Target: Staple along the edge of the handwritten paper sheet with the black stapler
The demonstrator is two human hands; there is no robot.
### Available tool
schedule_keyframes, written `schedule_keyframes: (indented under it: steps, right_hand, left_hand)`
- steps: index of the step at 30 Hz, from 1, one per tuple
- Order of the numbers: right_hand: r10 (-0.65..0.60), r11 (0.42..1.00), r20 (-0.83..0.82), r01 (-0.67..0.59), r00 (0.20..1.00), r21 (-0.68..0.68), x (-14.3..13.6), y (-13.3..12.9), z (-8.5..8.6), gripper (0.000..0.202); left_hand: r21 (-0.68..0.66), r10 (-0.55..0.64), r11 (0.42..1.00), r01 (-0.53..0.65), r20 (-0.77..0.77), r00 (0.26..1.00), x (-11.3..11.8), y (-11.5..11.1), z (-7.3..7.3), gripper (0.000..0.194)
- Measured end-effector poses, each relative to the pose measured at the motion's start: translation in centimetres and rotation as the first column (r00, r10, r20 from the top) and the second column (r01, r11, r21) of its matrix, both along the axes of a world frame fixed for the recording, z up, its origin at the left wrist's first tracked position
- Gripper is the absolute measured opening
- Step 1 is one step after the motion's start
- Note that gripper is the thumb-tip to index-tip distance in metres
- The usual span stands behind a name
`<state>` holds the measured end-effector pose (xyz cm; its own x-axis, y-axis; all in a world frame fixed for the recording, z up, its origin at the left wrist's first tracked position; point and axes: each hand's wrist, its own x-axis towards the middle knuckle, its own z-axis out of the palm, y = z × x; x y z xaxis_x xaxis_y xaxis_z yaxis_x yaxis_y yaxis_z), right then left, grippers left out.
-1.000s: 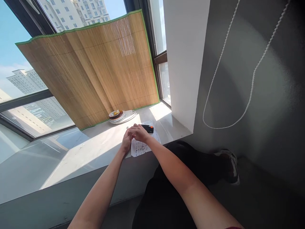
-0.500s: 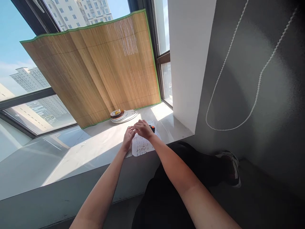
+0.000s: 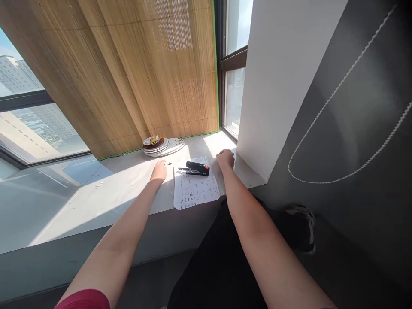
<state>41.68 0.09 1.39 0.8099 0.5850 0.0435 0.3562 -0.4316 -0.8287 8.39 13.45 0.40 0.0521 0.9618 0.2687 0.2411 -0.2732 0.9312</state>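
A black stapler (image 3: 197,168) with an orange-red patch at its right end lies on a sheet of paper (image 3: 196,195) covered in handwriting. Its top arm is raised from the base at the left. My left hand (image 3: 159,171) rests on the sill left of the paper, fingers stretched forward, holding nothing that I can see. Just beyond its fingertips lie small dark bits (image 3: 169,163), too small to name. To the right of the stapler, apart from it, my right hand (image 3: 226,159) is closed like a fist; its inside is hidden.
A stack of plates (image 3: 156,148) stands at the back of the sill (image 3: 125,178), by a bamboo blind (image 3: 154,77) across the window. A white pillar (image 3: 273,77) rises on the right. A beaded cord (image 3: 322,182) hangs beside it. The sill's front edge drops toward my legs.
My hands were together over the paper and have moved apart, left and right. The stapler, mostly covered before, now shows fully. The camera view has tilted lower.
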Motion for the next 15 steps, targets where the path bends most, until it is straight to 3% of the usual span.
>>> schedule_keyframes:
  steps: [3,5,10,12,15]
  right_hand:
    - [0.01,0.999,0.036,-0.009,0.999,-0.039,0.7,0.5,-0.2,0.009]
    - [0.014,0.999,0.057,-0.011,0.998,-0.043,0.9,0.8,-0.3,0.007]
    - [0.017,1.0,0.075,-0.018,0.997,0.013,0.6,1.0,-0.6,0.032]
    - [0.091,0.993,0.042,-0.094,0.995,0.074,0.0,0.9,-0.6,0.024]
    - [0.282,0.94,-0.007,-0.275,0.959,0.202,-0.7,0.3,-0.6,0.021]
  left_hand:
    - [-0.023,-0.06,0.998,0.062,0.091,0.994,0.3,0.8,-0.9,0.011]
    - [-0.025,-0.07,0.997,0.07,0.032,0.997,0.4,0.6,-1.3,0.012]
    - [0.015,-0.04,0.999,0.042,-0.081,0.996,0.0,-1.7,-1.6,0.021]
    - [0.044,-0.033,0.998,0.037,-0.095,0.995,-0.1,-3.3,-1.4,0.023]
    - [0.158,-0.03,0.985,0.065,-0.214,0.976,0.0,-6.0,-1.0,0.009]
